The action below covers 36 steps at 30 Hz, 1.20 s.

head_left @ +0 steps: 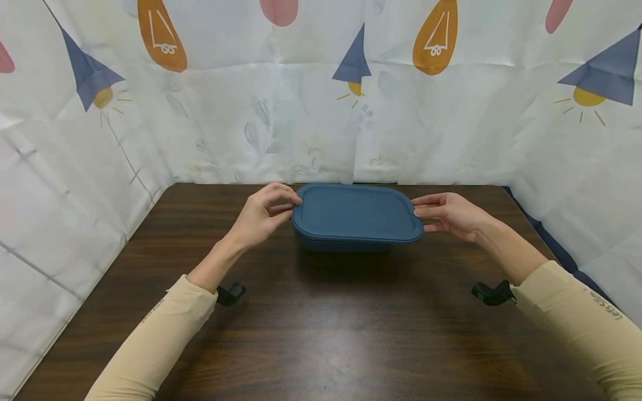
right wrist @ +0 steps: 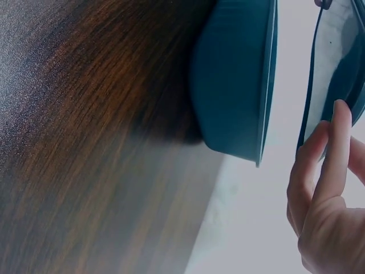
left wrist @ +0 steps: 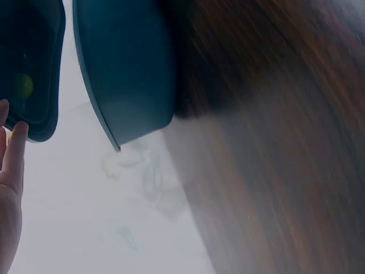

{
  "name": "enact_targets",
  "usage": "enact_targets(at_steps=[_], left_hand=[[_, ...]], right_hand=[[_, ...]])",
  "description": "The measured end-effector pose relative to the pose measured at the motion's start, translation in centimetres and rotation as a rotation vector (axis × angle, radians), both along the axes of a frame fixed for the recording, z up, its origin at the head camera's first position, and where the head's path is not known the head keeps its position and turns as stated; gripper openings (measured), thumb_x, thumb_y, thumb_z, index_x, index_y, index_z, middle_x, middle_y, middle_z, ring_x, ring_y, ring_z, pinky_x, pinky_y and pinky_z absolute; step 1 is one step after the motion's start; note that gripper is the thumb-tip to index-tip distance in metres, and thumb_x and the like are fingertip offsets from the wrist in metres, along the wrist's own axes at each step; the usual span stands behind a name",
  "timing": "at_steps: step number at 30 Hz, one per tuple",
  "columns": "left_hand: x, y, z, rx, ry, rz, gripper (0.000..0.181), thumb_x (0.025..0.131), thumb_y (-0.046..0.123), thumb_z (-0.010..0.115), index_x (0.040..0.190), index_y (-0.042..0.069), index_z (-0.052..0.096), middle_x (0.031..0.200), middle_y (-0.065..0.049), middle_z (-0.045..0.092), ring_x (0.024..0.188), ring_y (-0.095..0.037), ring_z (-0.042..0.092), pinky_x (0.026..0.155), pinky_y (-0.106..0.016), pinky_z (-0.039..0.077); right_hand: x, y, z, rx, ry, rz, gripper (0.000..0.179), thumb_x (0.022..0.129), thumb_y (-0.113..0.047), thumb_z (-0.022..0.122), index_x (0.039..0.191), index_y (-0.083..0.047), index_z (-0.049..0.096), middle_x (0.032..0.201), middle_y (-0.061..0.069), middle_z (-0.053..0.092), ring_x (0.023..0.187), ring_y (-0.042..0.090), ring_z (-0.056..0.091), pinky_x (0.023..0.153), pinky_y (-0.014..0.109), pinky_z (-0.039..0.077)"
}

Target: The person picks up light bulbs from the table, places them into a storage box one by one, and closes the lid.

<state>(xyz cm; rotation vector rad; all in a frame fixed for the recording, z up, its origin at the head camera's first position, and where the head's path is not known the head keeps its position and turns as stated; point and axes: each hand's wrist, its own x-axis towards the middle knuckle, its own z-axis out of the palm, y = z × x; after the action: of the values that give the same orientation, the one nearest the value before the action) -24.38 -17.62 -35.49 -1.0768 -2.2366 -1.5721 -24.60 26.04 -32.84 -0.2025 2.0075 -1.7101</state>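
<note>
A blue rectangular lid with rounded corners is held level between both hands. Its left end is pinched by my left hand, the thumb below and the fingers at the rim. At the opposite end my right hand grips the rim with thumb and fingers. Below the lid stands a blue box on the table, mostly hidden from above. Both wrist views show a gap between the box and the lid. What lies inside the box cannot be seen.
The dark wood-grain table stretches in front of the box. A white curtain printed with lamps and bulbs hangs close behind and along the sides. Dark blue cloth runs beside the table's right edge.
</note>
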Motion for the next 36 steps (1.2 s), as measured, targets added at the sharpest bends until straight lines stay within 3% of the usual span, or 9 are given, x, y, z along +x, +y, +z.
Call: enact_targets(at_steps=[4,8,10,11,14,20,26,31,36], left_hand=[[0.1,0.0,0.0,0.065,-0.092,-0.019,0.031,0.093,-0.02,0.06,0.118,-0.005,0.07,0.125,-0.015,0.058,0.119,-0.029,0.058,0.103,-0.037,0.052],[0.2,0.0,0.2,0.074,-0.113,0.043,0.026,0.097,-0.011,0.062,0.12,-0.004,0.07,0.126,-0.014,0.061,0.119,-0.027,0.057,0.088,-0.025,0.055],[0.2,0.1,0.2,0.082,-0.121,0.076,0.023,0.098,-0.005,0.065,0.12,-0.004,0.071,0.125,-0.013,0.063,0.12,-0.024,0.056,0.085,-0.025,0.053],[0.2,0.2,0.2,0.085,-0.127,0.094,0.023,0.098,-0.002,0.067,0.121,-0.003,0.071,0.125,-0.012,0.064,0.121,-0.022,0.056,0.085,-0.025,0.051],[0.3,0.4,0.2,0.135,-0.183,0.111,0.025,0.098,0.0,0.069,0.123,-0.005,0.069,0.126,-0.014,0.064,0.127,-0.022,0.054,0.102,-0.028,0.048],[0.6,1.0,-0.1,0.259,-0.425,0.151,0.042,0.097,-0.003,0.069,0.138,-0.005,0.06,0.141,-0.018,0.058,0.134,-0.027,0.052,0.105,-0.03,0.049],[0.6,1.4,-0.1,0.324,-0.641,0.191,0.051,0.099,-0.002,0.066,0.148,-0.003,0.051,0.148,-0.017,0.053,0.133,-0.025,0.054,0.107,-0.029,0.047],[0.4,1.3,-0.1,0.322,-0.756,0.179,0.052,0.102,0.001,0.063,0.151,0.0,0.048,0.15,-0.014,0.049,0.134,-0.022,0.052,0.111,-0.03,0.043],[0.4,1.2,0.0,0.304,-0.818,0.175,0.052,0.102,0.003,0.064,0.152,0.002,0.048,0.15,-0.014,0.048,0.138,-0.022,0.047,0.112,-0.029,0.042]], right_hand=[[-0.1,0.0,-0.1,-0.01,0.003,0.001,0.062,0.107,-0.007,0.055,0.158,0.009,0.023,0.159,0.029,0.028,0.104,0.008,0.069,0.096,0.033,0.056],[-0.1,-0.1,-0.1,-0.013,0.003,-0.001,0.064,0.107,-0.007,0.056,0.158,0.009,0.022,0.161,0.029,0.026,0.102,0.008,0.069,0.095,0.032,0.056],[-0.2,-0.1,-0.2,-0.015,0.006,0.0,0.064,0.107,-0.007,0.056,0.159,0.009,0.021,0.162,0.028,0.025,0.101,0.008,0.07,0.095,0.032,0.057],[-0.2,-0.1,-0.2,-0.016,0.007,-0.001,0.065,0.107,-0.007,0.056,0.159,0.009,0.021,0.162,0.028,0.025,0.1,0.008,0.07,0.094,0.032,0.057],[-0.3,-0.1,-0.2,-0.016,0.012,-0.001,0.065,0.106,-0.006,0.056,0.159,0.009,0.02,0.162,0.028,0.025,0.101,0.008,0.07,0.093,0.031,0.057],[-0.3,-0.2,-0.3,-0.017,0.01,-0.024,0.063,0.106,-0.005,0.055,0.159,0.008,0.022,0.159,0.028,0.029,0.101,0.008,0.07,0.091,0.031,0.058],[-0.3,-0.3,-0.4,-0.004,0.018,-0.042,0.063,0.107,-0.004,0.054,0.159,0.007,0.022,0.158,0.029,0.031,0.102,0.007,0.069,0.094,0.034,0.058],[-0.3,-0.3,-0.5,0.0,0.021,-0.052,0.062,0.107,-0.003,0.054,0.159,0.007,0.023,0.157,0.029,0.032,0.104,0.007,0.068,0.094,0.034,0.057],[-0.4,-0.4,-0.7,-0.005,0.023,-0.058,0.061,0.107,-0.004,0.054,0.159,0.005,0.024,0.157,0.028,0.032,0.105,0.006,0.067,0.093,0.034,0.058]])
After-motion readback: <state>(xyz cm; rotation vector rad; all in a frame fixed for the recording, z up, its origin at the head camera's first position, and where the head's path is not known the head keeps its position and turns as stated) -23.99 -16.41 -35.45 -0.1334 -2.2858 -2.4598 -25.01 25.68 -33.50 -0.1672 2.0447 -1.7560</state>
